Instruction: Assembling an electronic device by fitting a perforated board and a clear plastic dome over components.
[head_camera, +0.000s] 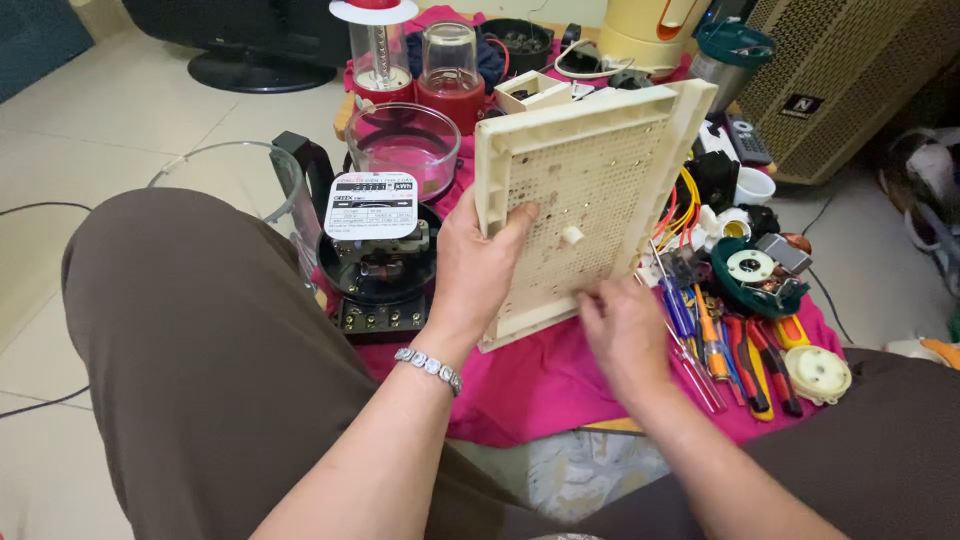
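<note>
Nearest: both knees in brown trousers, forearms reaching fwd between them. Left wrist wears a silver bracelet (428, 366).

Left hand (478, 270) grips the cream perforated panel (585, 200) by its left edge; thumb laid over the front face, other fingers wrapped behind, so closed round the rim. Panel is held nearly upright, tilted a bit, w/ its lower edge at the pink cloth (540, 385). A small cream knob (571, 236) sticks out of the holed face near centre.

Right hand (620, 330) is at the panel's lower right corner, fingers curled, tips at the bottom edge. Blurred, so can't tell if it pinches anything.

Right of that hand, on the cloth: row of screwdrivers and pliers (735, 350), blue, orange, red handles, lying side by side. A round cream part (818, 373) sits just beyond them.

Left of the panel: black electricity meter (378, 262) w/ white label plate, cover off.

Behind it: clear glass bowl (403, 145), looks empty. Another clear jug (240, 180) stands on the floor to the left.

Farther: two blender jars on red bases (420, 70); contents can't be made out. Far right, a beige perforated cabinet (850, 70).
</note>
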